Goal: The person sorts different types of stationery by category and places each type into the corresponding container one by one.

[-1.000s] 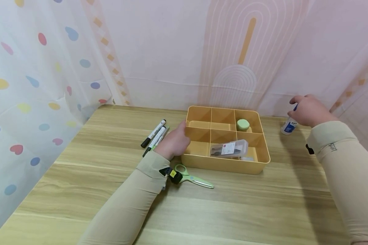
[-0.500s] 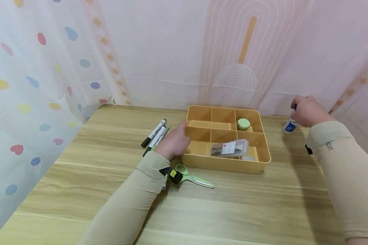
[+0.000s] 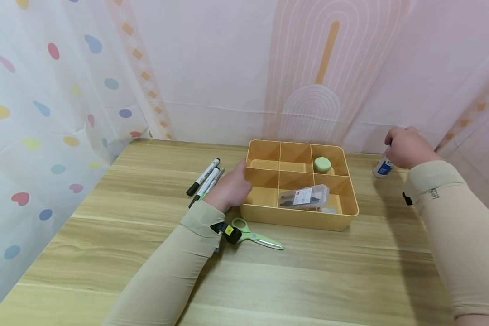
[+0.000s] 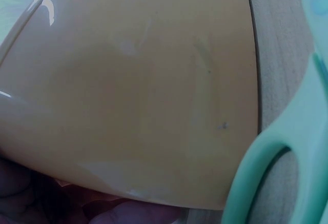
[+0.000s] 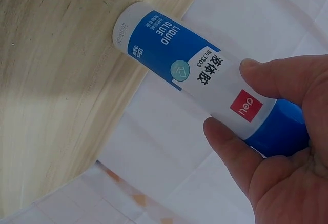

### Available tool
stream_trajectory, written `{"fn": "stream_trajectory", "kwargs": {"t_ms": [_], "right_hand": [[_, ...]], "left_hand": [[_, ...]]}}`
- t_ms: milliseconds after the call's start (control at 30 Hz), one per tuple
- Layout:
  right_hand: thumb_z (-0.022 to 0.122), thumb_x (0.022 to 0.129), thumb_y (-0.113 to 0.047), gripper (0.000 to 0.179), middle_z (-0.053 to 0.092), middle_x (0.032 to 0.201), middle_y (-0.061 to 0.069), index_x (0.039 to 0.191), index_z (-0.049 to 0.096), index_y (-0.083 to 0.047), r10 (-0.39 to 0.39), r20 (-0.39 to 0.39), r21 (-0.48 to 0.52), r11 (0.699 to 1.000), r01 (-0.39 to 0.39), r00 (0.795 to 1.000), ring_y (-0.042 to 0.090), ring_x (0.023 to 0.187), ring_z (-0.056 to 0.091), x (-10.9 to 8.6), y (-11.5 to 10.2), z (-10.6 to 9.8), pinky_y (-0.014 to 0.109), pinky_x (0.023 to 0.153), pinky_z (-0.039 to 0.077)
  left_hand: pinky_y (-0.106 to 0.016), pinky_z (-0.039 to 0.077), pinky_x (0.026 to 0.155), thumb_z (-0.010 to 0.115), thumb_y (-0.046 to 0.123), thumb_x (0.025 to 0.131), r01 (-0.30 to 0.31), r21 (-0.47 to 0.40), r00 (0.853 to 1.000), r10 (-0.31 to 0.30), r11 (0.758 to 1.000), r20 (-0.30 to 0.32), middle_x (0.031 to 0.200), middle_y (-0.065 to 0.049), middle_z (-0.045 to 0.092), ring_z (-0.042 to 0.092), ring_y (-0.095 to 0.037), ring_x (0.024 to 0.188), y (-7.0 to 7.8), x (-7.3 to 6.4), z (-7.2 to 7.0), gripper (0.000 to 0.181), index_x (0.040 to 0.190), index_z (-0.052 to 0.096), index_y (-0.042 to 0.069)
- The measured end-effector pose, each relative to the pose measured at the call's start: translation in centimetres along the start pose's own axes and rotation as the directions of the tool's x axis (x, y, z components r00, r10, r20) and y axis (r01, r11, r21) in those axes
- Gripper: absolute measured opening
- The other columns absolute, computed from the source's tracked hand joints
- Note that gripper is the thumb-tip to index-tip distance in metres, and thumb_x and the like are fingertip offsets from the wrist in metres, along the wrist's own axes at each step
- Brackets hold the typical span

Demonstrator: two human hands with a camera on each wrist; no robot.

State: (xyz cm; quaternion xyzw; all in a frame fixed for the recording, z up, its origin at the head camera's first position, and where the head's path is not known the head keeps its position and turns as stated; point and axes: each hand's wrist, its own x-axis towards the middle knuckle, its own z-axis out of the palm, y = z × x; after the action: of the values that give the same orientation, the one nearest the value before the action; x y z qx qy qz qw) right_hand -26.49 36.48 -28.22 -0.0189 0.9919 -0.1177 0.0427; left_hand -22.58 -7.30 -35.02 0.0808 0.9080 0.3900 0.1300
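At the back right of the table, my right hand (image 3: 409, 147) pinches the upper part of a liquid glue bottle (image 5: 195, 73) between thumb and finger. White with a blue label and blue cap, the bottle stands with its base at the tabletop. My left hand (image 3: 230, 186) grips the left side of a yellow organizer box (image 3: 299, 219) with six compartments; some of its fingers are hidden. A round pale-green item (image 3: 322, 164) sits in the back right compartment. A clear plastic case (image 3: 303, 197) with dark contents lies tilted across the front compartments.
Several markers (image 3: 203, 176) lie left of the box, partly behind the left hand. Light-green scissors (image 3: 256, 237) lie in front of the box, near the left wrist. A patterned curtain (image 3: 212, 68) hangs along the table's back edge.
The right hand's fingers have closed in around the top of the glue bottle, which stays in place. The left hand and the box have hardly moved.
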Motion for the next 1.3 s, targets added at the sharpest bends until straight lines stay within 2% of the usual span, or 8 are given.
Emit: {"fn": "stream_trajectory", "kwargs": {"t_ms": [433,967,1300], "right_hand": [[0.057,0.092,-0.002,0.040,0.042,0.121,0.040,0.127,0.052,0.015,0.015,-0.005,0.006,1.000,-0.015,1.000,0.052,0.111,0.045,-0.16,-0.10,0.15,0.065,0.094,0.045],[0.053,0.093,-0.001,0.038,0.046,0.119,0.038,0.127,0.051,0.016,-0.028,0.006,-0.015,0.999,0.028,1.000,0.049,0.111,0.045,-0.23,-0.17,0.22,0.063,0.092,0.047],[0.052,0.092,0.000,0.041,0.039,0.122,0.039,0.130,0.049,0.016,-0.004,0.004,0.017,1.000,0.004,1.000,0.050,0.105,0.050,-0.54,-0.04,0.17,0.062,0.088,0.048]], "left_hand": [[-0.055,0.043,0.116,0.043,0.001,0.093,0.005,0.002,1.000,-0.005,1.000,0.008,0.154,-0.022,0.052,0.054,-0.036,0.130,0.07,0.05,-0.01,0.078,0.166,0.021,0.015],[-0.054,0.042,0.116,0.043,0.002,0.093,0.021,-0.002,1.000,-0.021,1.000,0.010,0.154,-0.021,0.052,0.054,-0.036,0.130,0.12,0.11,0.06,0.079,0.167,0.020,0.014],[-0.055,0.042,0.117,0.044,0.001,0.092,0.021,-0.007,1.000,-0.021,1.000,0.013,0.154,-0.022,0.052,0.053,-0.036,0.132,0.27,0.25,0.40,0.081,0.168,0.019,0.015]]}}
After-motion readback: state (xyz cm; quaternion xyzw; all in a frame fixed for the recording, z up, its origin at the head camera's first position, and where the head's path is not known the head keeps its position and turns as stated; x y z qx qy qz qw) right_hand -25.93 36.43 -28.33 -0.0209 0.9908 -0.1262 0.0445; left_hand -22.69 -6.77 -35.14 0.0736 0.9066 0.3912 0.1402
